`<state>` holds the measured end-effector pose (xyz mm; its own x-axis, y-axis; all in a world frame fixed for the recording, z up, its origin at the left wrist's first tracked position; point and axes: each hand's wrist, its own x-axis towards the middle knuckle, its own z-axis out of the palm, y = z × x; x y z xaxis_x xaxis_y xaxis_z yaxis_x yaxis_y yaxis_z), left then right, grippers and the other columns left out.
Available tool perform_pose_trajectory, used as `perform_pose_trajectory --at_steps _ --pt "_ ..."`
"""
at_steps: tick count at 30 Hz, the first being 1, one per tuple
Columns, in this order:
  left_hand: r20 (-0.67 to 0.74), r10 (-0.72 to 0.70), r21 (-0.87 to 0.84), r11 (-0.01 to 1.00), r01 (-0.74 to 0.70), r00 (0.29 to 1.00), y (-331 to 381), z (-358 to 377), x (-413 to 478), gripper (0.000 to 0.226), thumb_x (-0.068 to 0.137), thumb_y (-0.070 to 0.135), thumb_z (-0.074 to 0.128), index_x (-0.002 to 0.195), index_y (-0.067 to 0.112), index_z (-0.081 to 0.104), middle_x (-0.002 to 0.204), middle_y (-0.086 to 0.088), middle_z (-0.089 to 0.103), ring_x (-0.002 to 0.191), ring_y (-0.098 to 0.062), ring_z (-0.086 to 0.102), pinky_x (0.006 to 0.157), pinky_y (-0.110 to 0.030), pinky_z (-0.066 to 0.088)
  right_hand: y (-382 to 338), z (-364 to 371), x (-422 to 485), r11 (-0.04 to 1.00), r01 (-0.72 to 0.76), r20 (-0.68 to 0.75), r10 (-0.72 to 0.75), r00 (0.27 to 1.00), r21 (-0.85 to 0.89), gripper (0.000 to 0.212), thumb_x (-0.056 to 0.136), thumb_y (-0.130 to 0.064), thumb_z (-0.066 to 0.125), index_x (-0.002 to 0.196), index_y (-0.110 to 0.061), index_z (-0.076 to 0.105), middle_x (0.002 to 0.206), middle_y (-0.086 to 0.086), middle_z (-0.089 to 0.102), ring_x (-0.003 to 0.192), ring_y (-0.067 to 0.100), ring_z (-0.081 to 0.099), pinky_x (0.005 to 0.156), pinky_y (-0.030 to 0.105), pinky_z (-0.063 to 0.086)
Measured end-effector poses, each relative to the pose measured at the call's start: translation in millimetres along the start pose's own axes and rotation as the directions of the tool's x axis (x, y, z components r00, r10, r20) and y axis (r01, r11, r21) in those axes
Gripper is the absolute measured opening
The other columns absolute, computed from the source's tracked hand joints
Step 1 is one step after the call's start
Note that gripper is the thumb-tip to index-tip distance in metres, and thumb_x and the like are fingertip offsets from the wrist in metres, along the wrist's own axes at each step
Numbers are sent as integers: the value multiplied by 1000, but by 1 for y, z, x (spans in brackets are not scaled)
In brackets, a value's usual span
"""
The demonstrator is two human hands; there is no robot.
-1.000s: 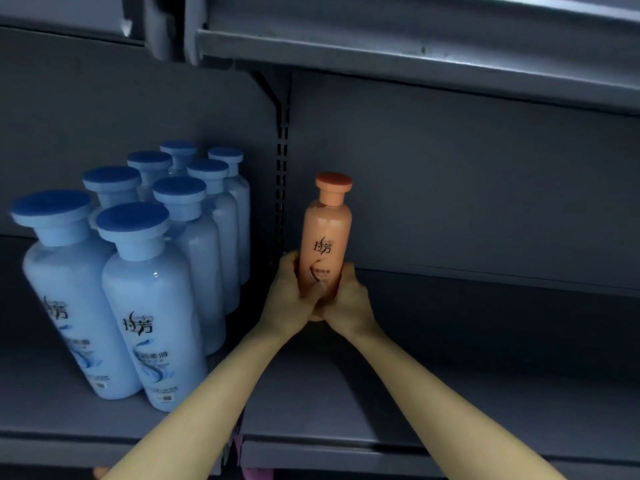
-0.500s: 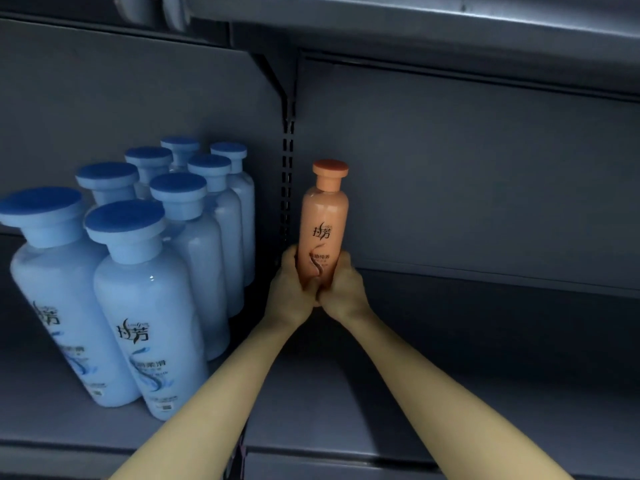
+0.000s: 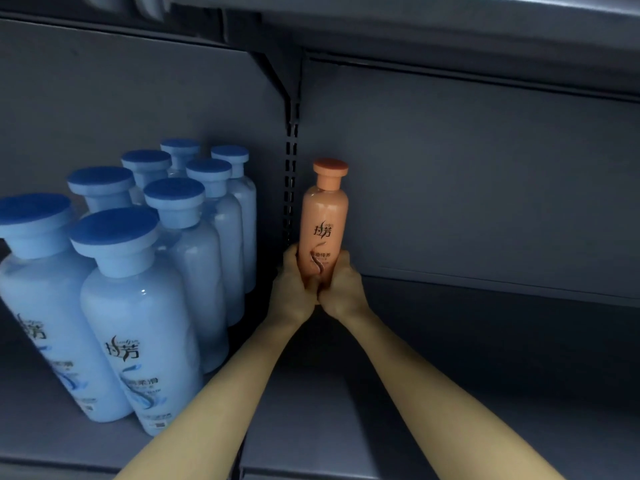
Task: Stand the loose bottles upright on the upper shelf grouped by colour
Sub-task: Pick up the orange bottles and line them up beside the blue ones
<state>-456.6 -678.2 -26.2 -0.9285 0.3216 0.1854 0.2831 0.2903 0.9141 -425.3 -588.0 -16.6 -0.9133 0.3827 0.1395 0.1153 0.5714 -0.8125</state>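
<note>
Your left hand [image 3: 294,291] and right hand [image 3: 343,289] both wrapped round bottom of orange bottle [image 3: 323,216], fingers [image 3: 341,259] curled tight on it. Bottle upright, peach body, darker flat cap, poking up above fingers. Dark Chinese logo just above fingers, small print unreadable. Blue bottles [image 3: 138,306] clustered left of fingers, same logo.

A grey metal shelf [image 3: 485,368] carries eight pale-blue bottles [image 3: 138,323] with dark-blue caps, standing upright in a tight cluster on its left part, left of the slotted upright post [image 3: 292,188].
</note>
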Motion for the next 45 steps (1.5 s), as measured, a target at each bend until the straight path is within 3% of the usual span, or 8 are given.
perform_pose_trajectory --at_steps 2,9,21,28,35,38,40,45 --pt "-4 -4 0 1000 4 1000 0 1 2 63 93 6 52 146 17 20 136 -11 48 122 -23 50 101 -39 44 0 0 2 1000 0 3 0 1000 2 45 88 -8 59 126 -8 36 119 9 50 95 13 50 58 11 41" --pt "-13 -2 33 999 3 1000 -2 2 4 64 93 8 52 146 18 19 136 -11 48 121 -23 50 101 -41 44 3 -1 6 1000 0 17 0 1000 -2 49 88 -6 58 130 -10 34 120 9 51 95 11 48 61 10 38" --pt "-1 3 66 998 -3 1000 -6 2 6 66 92 11 54 147 19 17 137 -11 48 121 -24 51 100 -44 45 0 -4 3 999 -16 50 18 999 -48 48 87 -9 60 128 -9 35 119 10 53 95 13 50 73 22 44" --pt "-1 17 71 997 -17 1000 -6 2 4 65 92 12 53 146 18 18 136 -11 48 121 -24 50 100 -44 44 1 -5 2 996 -13 56 18 998 -84 45 91 -12 56 130 -9 33 116 7 53 91 11 50 54 10 37" --pt "99 -23 96 995 14 995 0 -6 1 60 93 26 54 144 17 23 134 -10 50 116 -24 54 96 -38 46 -5 -5 -8 975 -64 79 82 993 -211 38 95 -23 49 127 -9 34 118 12 55 99 23 57 76 29 45" --pt "144 -50 181 983 23 988 4 -10 -4 59 94 31 52 143 17 23 129 -10 53 111 -24 56 90 -34 46 -6 -9 -15 937 -65 118 112 987 -342 37 97 -24 45 130 -10 35 122 13 55 107 27 56 78 30 44" --pt "197 -76 255 967 24 977 5 -12 -9 57 94 29 51 143 17 24 129 -6 52 112 -23 55 89 -28 43 -4 -12 -21 910 -47 140 114 984 -412 39 96 -24 44 133 -13 35 126 14 53 112 29 53 88 36 47" --pt "306 -121 485 873 -46 944 5 -25 -21 33 95 24 49 127 17 46 121 -7 58 105 -19 56 87 -27 46 0 -21 -39 864 -31 173 135 976 -502 45 95 -33 44 138 -23 35 134 11 48 120 31 47 100 47 43"
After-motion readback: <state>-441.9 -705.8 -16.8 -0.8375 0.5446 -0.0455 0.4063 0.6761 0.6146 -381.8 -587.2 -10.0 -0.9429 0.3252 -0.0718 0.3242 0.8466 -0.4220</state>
